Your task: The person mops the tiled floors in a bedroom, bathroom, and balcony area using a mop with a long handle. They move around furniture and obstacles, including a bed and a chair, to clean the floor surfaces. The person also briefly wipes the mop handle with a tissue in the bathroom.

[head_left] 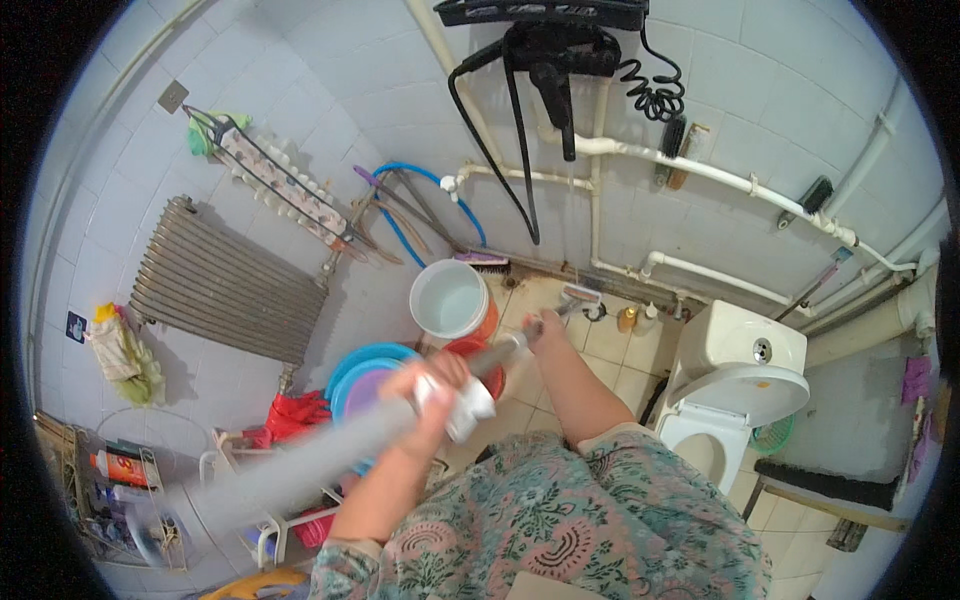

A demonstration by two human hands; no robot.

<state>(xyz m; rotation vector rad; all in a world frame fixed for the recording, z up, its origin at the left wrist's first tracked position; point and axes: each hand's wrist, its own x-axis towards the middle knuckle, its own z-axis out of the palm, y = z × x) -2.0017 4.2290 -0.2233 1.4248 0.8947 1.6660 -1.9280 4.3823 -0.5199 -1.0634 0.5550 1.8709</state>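
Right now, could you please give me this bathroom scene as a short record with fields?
Left hand: grip closed around a grey pole, with a white wipe, cloth or paper unclear
Right hand: grip on the same pole, farther from the body
Pole: slanted, near end blurred
Floor: light bucket, blue basin
Right side: toilet, lid raised
Walls: black hair dryer, radiator

The left hand (425, 405) and right hand (545, 332) hold a long pole (310, 455). The left has a white wad (466, 408) too.
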